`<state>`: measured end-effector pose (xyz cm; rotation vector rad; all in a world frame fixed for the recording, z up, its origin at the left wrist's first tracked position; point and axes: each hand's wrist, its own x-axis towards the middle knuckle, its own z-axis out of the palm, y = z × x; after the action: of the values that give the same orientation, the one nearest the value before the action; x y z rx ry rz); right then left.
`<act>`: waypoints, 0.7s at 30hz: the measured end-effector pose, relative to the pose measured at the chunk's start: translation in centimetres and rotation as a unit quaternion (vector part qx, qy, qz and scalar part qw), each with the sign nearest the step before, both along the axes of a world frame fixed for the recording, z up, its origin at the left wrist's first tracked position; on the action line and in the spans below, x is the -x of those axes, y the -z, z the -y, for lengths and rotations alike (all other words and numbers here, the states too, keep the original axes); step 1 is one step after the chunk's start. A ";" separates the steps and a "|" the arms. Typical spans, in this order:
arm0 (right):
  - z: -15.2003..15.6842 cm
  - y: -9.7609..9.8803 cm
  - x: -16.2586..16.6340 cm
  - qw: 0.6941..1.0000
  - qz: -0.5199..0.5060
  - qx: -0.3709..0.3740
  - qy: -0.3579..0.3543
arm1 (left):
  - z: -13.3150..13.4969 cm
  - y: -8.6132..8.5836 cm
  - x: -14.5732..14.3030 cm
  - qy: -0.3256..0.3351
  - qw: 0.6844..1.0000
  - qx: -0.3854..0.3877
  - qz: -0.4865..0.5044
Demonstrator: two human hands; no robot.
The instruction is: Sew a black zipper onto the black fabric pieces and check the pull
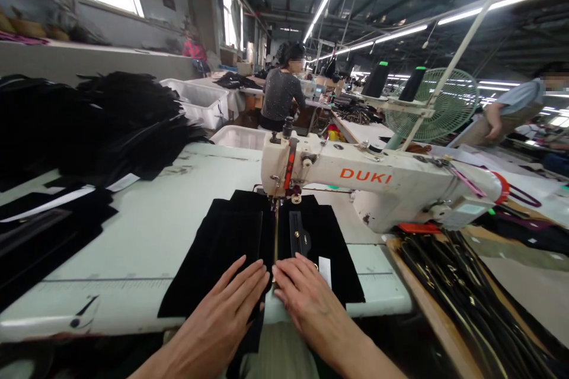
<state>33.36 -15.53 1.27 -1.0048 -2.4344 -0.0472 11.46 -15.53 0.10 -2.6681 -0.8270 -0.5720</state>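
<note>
Left hand (222,314) and right hand (306,296), both flat and open, gripping nothing, press the black velvet fabric panels (231,243) with gold zipper (276,231) lying on the pale table (146,237) beneath the white DUKI sewing machine (355,180); even pressure on both sides probably keeps the seam straight.

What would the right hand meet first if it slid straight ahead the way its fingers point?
The right hand, flat on the black velvet fabric, points toward the white DUKI sewing machine. It would probably first reach the narrow black zipper strip, then the needle area, though depth is unclear.
</note>
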 end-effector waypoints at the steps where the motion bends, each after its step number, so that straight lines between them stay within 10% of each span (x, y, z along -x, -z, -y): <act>1: 0.2 0.1 0.2 1.000 -0.023 0.012 0.007 | 0.0 0.2 0.1 0.000 1.000 -0.007 -0.005; 11: 0.6 1.1 1.2 0.971 -0.160 0.137 0.109 | 0.1 0.2 0.4 0.017 0.999 -0.010 -0.033; 21: -0.7 1.2 0.4 0.984 -0.170 0.049 0.015 | -1.3 -2.1 1.7 0.056 0.991 0.122 -0.002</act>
<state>32.95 -14.79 0.11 -0.9999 -2.1257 0.2185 9.73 -14.25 2.22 -2.9521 -0.7969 -0.5223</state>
